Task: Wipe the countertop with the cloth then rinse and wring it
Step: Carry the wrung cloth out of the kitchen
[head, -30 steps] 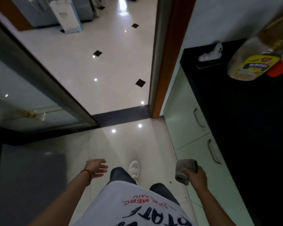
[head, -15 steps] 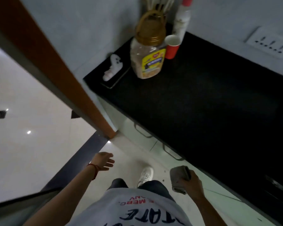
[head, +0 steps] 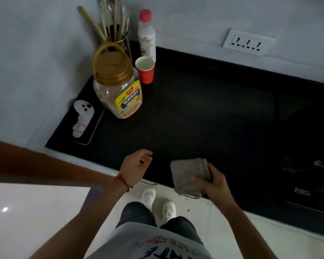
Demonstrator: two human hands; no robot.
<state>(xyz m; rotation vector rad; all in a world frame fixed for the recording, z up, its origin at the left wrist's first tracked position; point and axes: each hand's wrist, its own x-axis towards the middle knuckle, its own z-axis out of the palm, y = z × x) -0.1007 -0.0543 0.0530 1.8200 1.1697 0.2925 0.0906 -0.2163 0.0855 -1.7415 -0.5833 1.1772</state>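
A folded grey cloth (head: 187, 173) hangs over the front edge of the black countertop (head: 204, 116), and my right hand (head: 212, 185) grips it by its right side. My left hand (head: 136, 168), with a red thread at the wrist, hovers over the counter's front edge to the left of the cloth. Its fingers are loosely curled and hold nothing.
At the counter's back left stand a big plastic jar with a gold lid (head: 118, 85), a red paper cup (head: 145, 70), a white bottle with a red cap (head: 147, 36) and a utensil holder (head: 113, 27). A phone with a white grip (head: 83, 120) lies at the left edge. A stove (head: 310, 165) sits right.
I have turned from the doorway to face the counter. Both hands rose from beside my legs to the counter's front edge, and the cloth now hangs flatter in my right hand.
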